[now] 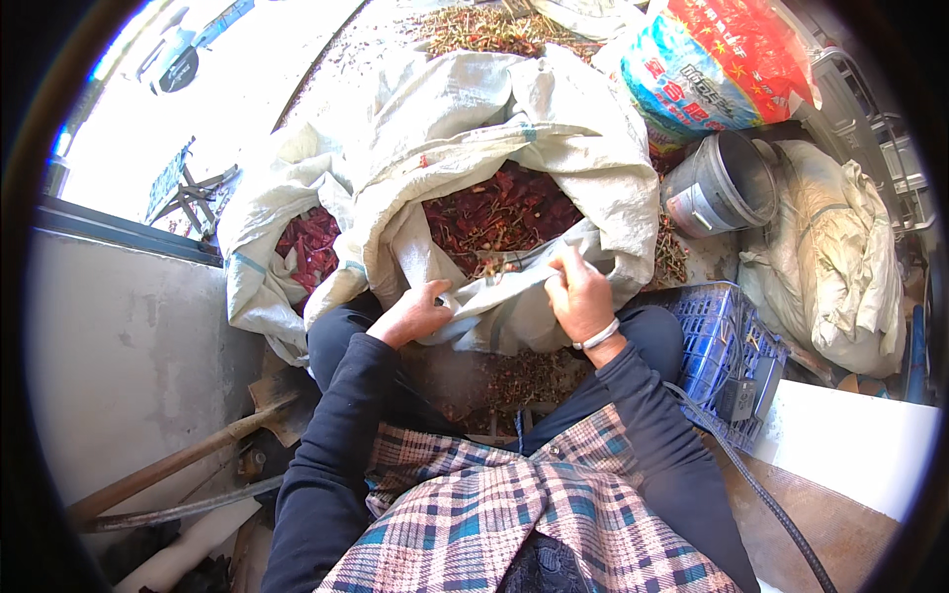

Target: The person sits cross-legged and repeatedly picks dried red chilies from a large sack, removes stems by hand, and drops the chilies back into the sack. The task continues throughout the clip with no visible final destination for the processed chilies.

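A large white woven sack (pixel 600 170) stands before me with its mouth wide and its rim rolled outward. Dark red dried chili peppers (pixel 511 207) with stems lie inside it. My left hand (pixel 419 311) grips the near rim on the left, thumb on top. The near rim is also pinched in my right hand (pixel 582 296), further right, which wears a pale band at the wrist. Between both hands the sack's edge is stretched. A smaller white sack (pixel 256 267) at the left holds red chili pieces (pixel 308 244). Loose stems and bits (pixel 519 378) lie below, between my knees.
At the right are a grey bucket (pixel 719 185) lying tilted, a blue plastic crate (pixel 712 319), a stuffed pale sack (pixel 838 259) and a printed red and blue bag (pixel 712 67). A wooden handle (pixel 170 463) slants at lower left beside a wall (pixel 133 319). A folding stool (pixel 185 189) stands beyond.
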### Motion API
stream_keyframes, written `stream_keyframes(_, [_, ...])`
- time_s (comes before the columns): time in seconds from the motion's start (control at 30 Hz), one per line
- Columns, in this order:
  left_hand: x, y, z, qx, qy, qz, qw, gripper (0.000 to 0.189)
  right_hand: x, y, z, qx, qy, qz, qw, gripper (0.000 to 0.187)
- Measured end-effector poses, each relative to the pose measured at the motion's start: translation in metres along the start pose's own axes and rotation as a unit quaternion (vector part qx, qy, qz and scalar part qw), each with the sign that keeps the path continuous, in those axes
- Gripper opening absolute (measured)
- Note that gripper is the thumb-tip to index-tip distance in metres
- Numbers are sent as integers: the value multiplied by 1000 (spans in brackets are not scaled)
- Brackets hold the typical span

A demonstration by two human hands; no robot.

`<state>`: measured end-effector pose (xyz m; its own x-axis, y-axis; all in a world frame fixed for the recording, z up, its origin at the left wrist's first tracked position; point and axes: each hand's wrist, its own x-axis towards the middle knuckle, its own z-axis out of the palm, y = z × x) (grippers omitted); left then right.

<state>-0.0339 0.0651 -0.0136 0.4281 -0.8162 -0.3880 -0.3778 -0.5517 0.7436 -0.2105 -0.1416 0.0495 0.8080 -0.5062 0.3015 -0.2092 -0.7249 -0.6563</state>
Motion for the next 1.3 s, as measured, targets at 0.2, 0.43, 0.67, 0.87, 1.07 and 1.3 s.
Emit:
stream_keyframes(0.2, [-41,81,-58,55,121,122,984,16,18,-61,-54,158,122,18,980,18])
stream_keyframes(0.43, [-83,97,-82,88,166,169,967,10,-23,-87,-82,94,80,-1,992,16])
stream_keyframes(0.67, [-91,38,-49,165,109,37,979,16,-58,-66,-51,60,-287,-1,956,26])
stream_keyframes(0.87, [-81,36,-48,129,69,56,988,27,-25,-35,4,206,-149,105,961,23])
stream_keyframes(1.07, [14,22,-37,19,153,107,982,43,37,19,112,113,-113,137,978,27])
stream_keyframes(1.3, [101,-29,-77,-4,340,-21,940,37,187,69,184,-98,-115,-152,977,34])
